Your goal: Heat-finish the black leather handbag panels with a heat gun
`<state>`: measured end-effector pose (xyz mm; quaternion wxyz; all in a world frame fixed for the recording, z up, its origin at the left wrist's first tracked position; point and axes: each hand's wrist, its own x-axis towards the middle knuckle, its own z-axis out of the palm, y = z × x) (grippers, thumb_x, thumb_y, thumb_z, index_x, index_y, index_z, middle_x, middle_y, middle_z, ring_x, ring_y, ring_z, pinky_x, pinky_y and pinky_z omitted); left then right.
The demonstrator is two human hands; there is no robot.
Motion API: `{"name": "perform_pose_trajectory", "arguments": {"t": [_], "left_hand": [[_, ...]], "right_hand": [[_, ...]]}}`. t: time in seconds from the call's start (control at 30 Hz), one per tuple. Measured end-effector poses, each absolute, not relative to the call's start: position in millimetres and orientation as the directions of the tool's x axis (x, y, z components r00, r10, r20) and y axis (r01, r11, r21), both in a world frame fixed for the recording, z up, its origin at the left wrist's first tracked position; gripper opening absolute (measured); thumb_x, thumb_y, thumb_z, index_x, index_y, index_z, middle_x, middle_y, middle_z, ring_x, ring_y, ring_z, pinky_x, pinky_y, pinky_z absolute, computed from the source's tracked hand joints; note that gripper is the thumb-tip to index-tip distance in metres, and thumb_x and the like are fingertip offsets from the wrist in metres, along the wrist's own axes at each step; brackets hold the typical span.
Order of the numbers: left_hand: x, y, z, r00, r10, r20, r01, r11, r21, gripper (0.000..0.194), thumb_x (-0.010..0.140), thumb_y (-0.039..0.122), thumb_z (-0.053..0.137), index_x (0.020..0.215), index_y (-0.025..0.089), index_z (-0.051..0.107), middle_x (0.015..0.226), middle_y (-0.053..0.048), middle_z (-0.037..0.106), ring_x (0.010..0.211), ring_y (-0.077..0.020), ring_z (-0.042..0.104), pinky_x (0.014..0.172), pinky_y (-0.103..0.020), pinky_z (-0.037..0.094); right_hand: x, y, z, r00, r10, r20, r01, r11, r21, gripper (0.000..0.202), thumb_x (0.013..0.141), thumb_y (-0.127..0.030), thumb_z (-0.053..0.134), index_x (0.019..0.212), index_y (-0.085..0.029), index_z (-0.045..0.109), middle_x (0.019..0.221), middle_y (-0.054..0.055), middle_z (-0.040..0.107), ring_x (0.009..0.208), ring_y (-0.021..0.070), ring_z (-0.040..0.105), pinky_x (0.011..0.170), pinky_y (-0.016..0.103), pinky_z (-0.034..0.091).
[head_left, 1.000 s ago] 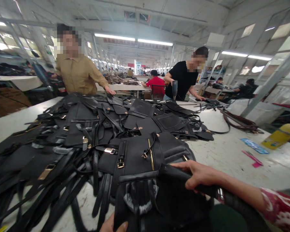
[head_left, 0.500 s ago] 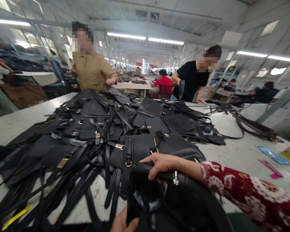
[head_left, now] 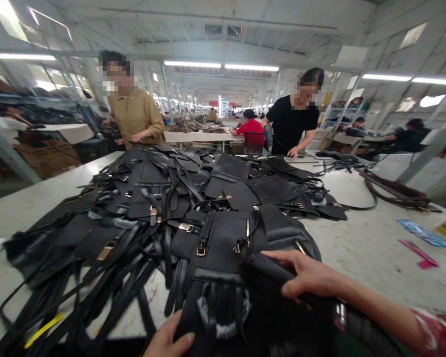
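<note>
On my feed, the left hand (head_left: 168, 339) is pinching 1 bag (head_left: 217, 275), the right hand (head_left: 312, 273) clasping a hose (head_left: 360, 328); more bags (head_left: 230, 166) are lying heaped.

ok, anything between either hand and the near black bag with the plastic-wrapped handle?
Left hand: nothing visible, it grips the black bag's left edge. Right hand: only the dark hose-like piece in its grip. Too dark to tell whether that piece touches the bag.
</note>
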<state>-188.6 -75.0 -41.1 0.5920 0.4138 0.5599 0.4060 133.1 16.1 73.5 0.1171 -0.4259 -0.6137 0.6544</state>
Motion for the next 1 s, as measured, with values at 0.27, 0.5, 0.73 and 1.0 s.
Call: {"name": "perform_pose_trajectory", "arguments": {"t": [0.27,0.5,0.73,1.0], "left_hand": [[-181.9,-39.1,-28.1,-0.166,0.888,-0.43,-0.335,0.359,0.871,0.037,0.058,0.012,0.059,0.092,0.016,0.046,0.073,-0.002,0.064,0.065,-0.0137,0.061,0.063,-0.024,0.045],[-185.5,-80.6,-45.9,-0.379,0.813,-0.443,-0.343,0.321,0.883,0.035,0.06,0.024,0.063,0.091,0.018,0.047,0.069,-0.001,0.063,0.059,-0.0162,0.062,0.053,-0.025,0.045],[-163.8,-112.5,-71.1,-0.377,0.863,-0.337,-0.228,0.266,0.937,0.041,0.053,0.023,0.067,0.093,0.016,0.057,0.075,-0.004,0.066,0.071,-0.021,0.063,0.066,-0.029,0.048],[-150.8,-117.2,-74.6,-0.545,0.83,-0.121,0.062,0.184,0.981,0.029,0.061,0.023,0.062,0.088,0.017,0.068,0.087,-0.005,0.066,0.086,-0.0225,0.06,0.077,-0.027,0.046]], "right_hand": [[129.7,-12.5,42.1,-0.633,0.653,-0.416,0.31,-0.279,-0.909,0.083,0.055,-0.004,0.056,0.13,-0.03,0.031,0.099,0.001,0.062,0.043,0.0041,0.05,0.034,0.012,0.041],[132.8,-13.5,35.4,-0.573,0.7,-0.426,0.334,-0.275,-0.901,0.081,0.059,-0.005,0.052,0.132,-0.028,0.028,0.092,0.0,0.062,0.043,0.0052,0.05,0.035,0.013,0.041],[89.6,-15.2,53.1,-0.619,0.685,-0.384,0.397,-0.149,-0.905,0.08,0.059,-0.007,0.052,0.133,-0.026,0.026,0.07,-0.005,0.059,0.043,0.006,0.045,0.039,0.015,0.041],[2.6,6.7,77.1,-0.811,0.454,-0.37,0.545,0.355,-0.759,0.057,0.056,-0.023,0.061,0.112,-0.028,0.053,0.068,-0.006,0.06,0.047,0.0099,0.052,0.038,0.015,0.034]]}}
